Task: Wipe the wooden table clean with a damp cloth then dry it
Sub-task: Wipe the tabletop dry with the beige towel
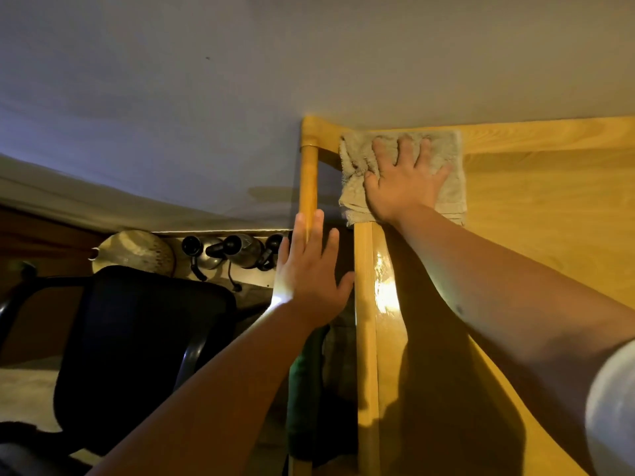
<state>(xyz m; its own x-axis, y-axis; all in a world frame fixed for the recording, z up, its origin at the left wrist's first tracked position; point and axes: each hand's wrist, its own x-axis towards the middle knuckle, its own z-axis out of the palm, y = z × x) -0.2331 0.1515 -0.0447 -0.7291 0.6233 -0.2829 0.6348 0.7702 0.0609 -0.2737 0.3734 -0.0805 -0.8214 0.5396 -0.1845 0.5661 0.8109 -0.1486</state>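
Observation:
A yellow wooden table (pixel 549 235) fills the right side of the head view, its far left corner against the wall. A beige terry cloth (pixel 357 156) lies flat on that corner. My right hand (pixel 402 183) presses down on the cloth with fingers spread. My left hand (pixel 309 273) hovers off the table's left edge, fingers apart and holding nothing, just in front of a round wooden post (pixel 308 180). The table's left edge strip (pixel 385 286) shines wet.
A black office chair (pixel 137 345) stands at the lower left. Behind it, a low shelf holds a pale round lampshade-like object (pixel 137 252) and several dark spray bottles (pixel 237 250). Green fabric (pixel 302 400) hangs beside the table's edge. A plain wall (pixel 240 80) runs behind.

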